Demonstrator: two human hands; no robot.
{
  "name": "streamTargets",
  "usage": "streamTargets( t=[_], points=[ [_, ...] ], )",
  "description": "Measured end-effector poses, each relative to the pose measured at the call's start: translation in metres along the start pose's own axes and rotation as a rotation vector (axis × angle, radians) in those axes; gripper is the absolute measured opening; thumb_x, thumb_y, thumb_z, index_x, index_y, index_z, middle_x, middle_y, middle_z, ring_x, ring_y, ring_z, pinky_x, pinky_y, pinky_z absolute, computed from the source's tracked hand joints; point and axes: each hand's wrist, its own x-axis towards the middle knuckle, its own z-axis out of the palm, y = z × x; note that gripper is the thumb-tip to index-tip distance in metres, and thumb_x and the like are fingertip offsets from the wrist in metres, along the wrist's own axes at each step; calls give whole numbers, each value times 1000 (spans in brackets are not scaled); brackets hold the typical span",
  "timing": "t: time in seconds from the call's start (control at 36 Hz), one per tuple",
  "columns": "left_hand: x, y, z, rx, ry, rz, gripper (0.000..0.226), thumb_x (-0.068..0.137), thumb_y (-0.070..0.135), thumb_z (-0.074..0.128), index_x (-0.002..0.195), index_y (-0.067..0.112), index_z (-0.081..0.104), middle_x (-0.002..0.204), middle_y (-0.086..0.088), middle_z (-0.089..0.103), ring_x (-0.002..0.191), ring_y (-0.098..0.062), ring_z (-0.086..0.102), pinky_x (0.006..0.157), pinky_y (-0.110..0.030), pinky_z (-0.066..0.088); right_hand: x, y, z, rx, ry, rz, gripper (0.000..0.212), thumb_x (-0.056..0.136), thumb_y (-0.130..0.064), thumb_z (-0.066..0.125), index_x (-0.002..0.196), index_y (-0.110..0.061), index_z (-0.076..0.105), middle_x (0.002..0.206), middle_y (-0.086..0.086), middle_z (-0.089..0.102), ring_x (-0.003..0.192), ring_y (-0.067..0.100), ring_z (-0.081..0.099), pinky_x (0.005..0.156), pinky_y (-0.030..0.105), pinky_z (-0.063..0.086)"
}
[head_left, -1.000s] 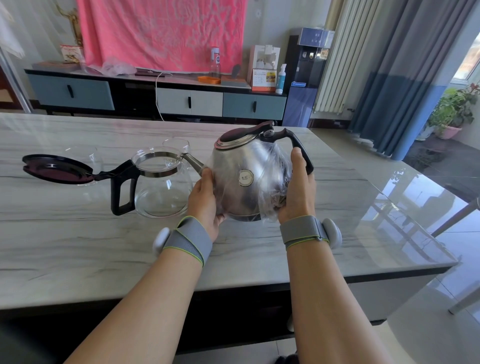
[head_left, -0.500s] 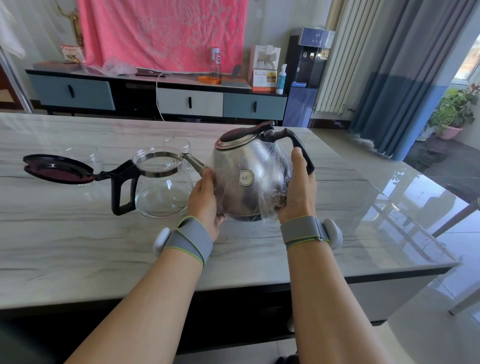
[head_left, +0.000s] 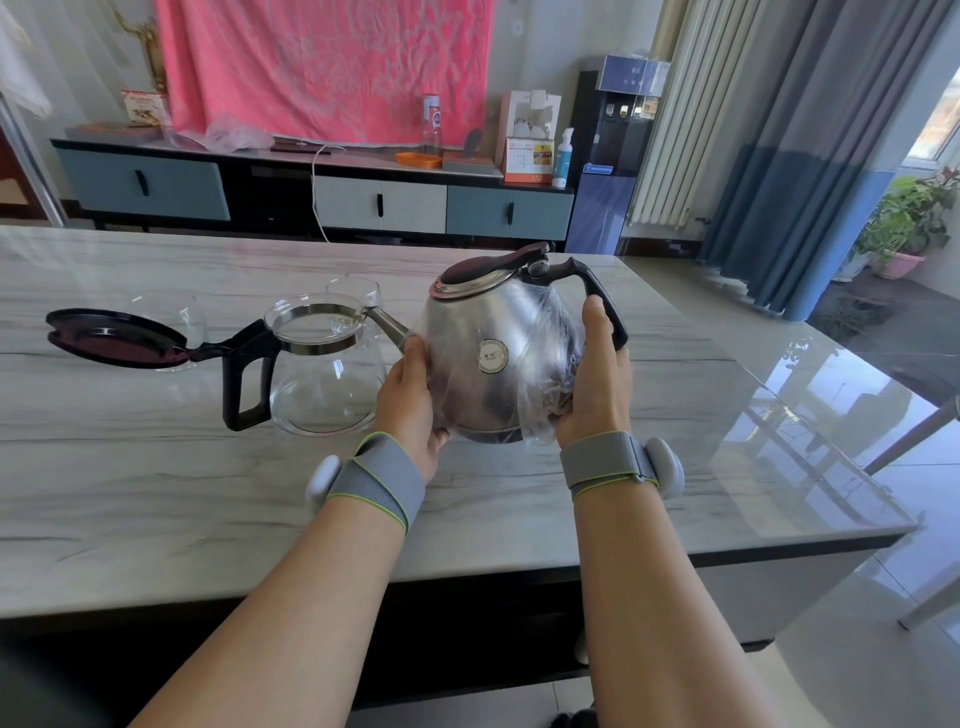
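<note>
A steel kettle (head_left: 493, 358) wrapped in clear plastic film, with a black handle and a dark lid, sits at the middle of the marble table (head_left: 156, 478). I hold it from both sides. My left hand (head_left: 410, 400) grips its left side just under the spout. My right hand (head_left: 595, 384) grips its right side, below the handle. The fingers of both hands are hidden behind the body. I cannot tell whether its base touches the table.
A glass pot (head_left: 322, 379) with a black handle stands just left of the kettle, its dark lid (head_left: 114, 338) hinged open to the left. Two small glass cups (head_left: 356, 291) stand behind it. The table's right edge is close by.
</note>
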Motion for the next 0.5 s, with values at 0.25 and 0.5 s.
streamTargets(
  t=[0.25, 0.5],
  points=[
    [-2, 1, 1, -2, 4, -9, 37, 99, 59, 49, 123, 35, 62, 123, 4, 67, 106, -20, 65, 97, -54, 52, -1, -1, 0, -10, 11, 2, 41, 72, -61, 72, 100, -32, 64, 128, 5, 70, 123, 27, 66, 110, 52, 53],
    [-3, 2, 1, 4, -8, -10, 33, 99, 59, 48, 116, 35, 62, 123, 4, 67, 107, -20, 64, 98, -55, 51, -1, -2, 0, 1, 12, 8, 46, 71, -62, 72, 106, -34, 65, 126, 0, 70, 121, 24, 66, 110, 51, 53]
  ],
)
